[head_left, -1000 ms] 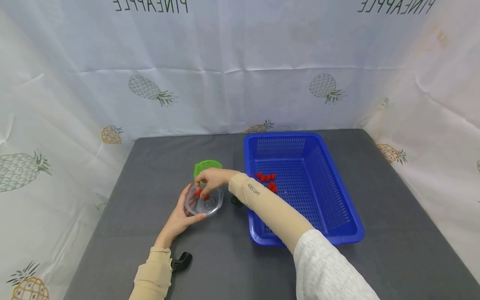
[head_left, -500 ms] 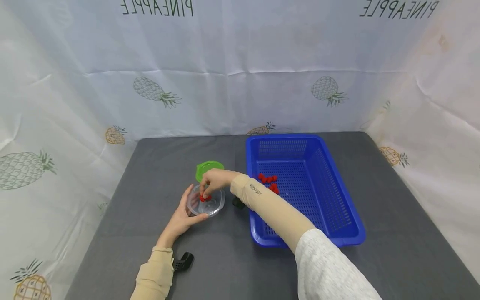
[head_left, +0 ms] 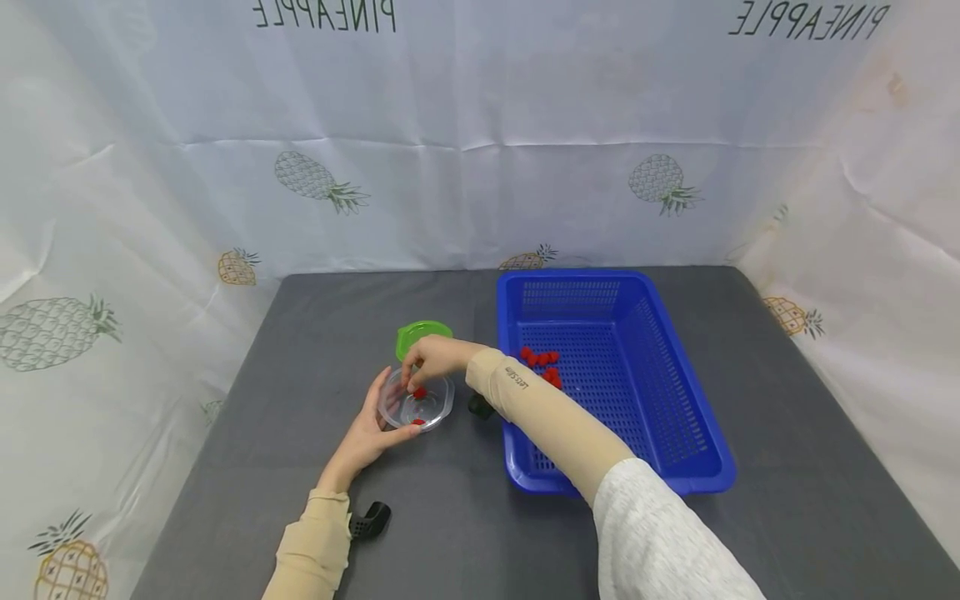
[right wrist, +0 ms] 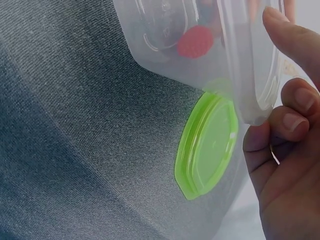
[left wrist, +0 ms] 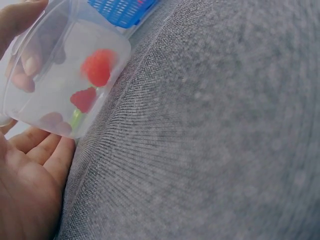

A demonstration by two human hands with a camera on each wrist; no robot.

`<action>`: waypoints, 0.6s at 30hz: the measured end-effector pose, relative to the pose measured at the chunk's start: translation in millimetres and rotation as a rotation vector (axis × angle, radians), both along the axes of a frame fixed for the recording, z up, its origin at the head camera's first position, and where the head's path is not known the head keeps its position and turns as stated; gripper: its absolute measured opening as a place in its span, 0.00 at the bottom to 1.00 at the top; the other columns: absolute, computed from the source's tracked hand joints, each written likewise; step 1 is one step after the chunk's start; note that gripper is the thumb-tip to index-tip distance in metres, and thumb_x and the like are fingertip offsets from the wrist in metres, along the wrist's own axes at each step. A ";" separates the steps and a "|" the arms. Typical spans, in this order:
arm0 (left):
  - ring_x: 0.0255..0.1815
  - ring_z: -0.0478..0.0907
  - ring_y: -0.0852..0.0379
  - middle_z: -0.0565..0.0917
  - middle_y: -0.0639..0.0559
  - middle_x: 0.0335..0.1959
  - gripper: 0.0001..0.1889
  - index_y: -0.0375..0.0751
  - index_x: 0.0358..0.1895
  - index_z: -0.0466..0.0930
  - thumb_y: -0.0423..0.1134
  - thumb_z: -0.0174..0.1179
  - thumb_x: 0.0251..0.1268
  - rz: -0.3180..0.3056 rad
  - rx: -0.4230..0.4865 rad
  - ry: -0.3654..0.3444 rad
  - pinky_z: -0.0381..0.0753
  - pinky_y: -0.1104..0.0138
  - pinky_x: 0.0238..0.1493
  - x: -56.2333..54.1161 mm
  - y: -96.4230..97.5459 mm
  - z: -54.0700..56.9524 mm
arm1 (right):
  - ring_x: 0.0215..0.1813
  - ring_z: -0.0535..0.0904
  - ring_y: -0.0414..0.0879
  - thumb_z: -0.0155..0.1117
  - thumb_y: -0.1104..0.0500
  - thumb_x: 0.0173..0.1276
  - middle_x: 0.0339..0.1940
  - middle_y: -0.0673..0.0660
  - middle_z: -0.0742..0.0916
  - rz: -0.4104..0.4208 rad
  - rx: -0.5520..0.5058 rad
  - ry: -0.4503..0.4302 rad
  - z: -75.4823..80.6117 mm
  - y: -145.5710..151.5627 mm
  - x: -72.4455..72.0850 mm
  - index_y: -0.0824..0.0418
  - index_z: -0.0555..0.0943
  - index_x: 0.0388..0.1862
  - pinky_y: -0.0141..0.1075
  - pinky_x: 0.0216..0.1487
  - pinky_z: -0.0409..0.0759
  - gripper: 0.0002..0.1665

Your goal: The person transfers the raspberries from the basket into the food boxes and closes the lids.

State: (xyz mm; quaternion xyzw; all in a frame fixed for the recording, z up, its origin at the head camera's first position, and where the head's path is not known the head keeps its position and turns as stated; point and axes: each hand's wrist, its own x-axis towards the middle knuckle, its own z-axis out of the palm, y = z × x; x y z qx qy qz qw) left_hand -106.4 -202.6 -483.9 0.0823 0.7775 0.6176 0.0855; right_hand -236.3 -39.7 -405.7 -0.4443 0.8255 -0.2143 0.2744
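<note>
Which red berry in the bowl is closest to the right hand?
The back berry in the head view, by the fingertips of the right hand; the front berry lies farther off, at the near side of the bowl.

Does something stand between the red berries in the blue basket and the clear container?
Yes: the blue basket's left wall stands between the red berries and the clear container; the right forearm crosses above it.
</note>
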 end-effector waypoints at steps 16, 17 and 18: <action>0.75 0.48 0.40 0.49 0.40 0.75 0.55 0.51 0.74 0.30 0.37 0.66 0.55 0.014 -0.008 -0.026 0.53 0.49 0.72 0.4 1.1 -0.1 | 0.22 0.64 0.37 0.68 0.57 0.59 0.20 0.46 0.75 -0.010 0.035 -0.043 5.7 0.7 4.2 0.54 0.84 0.43 0.26 0.23 0.63 0.12; 0.75 0.48 0.40 0.49 0.40 0.75 0.55 0.51 0.74 0.30 0.37 0.67 0.55 0.016 -0.011 -0.028 0.53 0.49 0.72 0.5 1.2 0.2 | 0.22 0.64 0.37 0.68 0.57 0.59 0.20 0.46 0.75 -0.010 0.039 -0.045 6.9 0.8 4.6 0.54 0.84 0.43 0.26 0.22 0.63 0.12; 0.75 0.48 0.40 0.49 0.40 0.75 0.55 0.52 0.74 0.30 0.38 0.67 0.55 0.018 -0.014 -0.031 0.53 0.49 0.72 0.6 1.3 0.5 | 0.21 0.64 0.37 0.68 0.57 0.59 0.20 0.46 0.75 -0.008 0.043 -0.051 7.8 0.7 4.8 0.54 0.84 0.44 0.26 0.22 0.63 0.12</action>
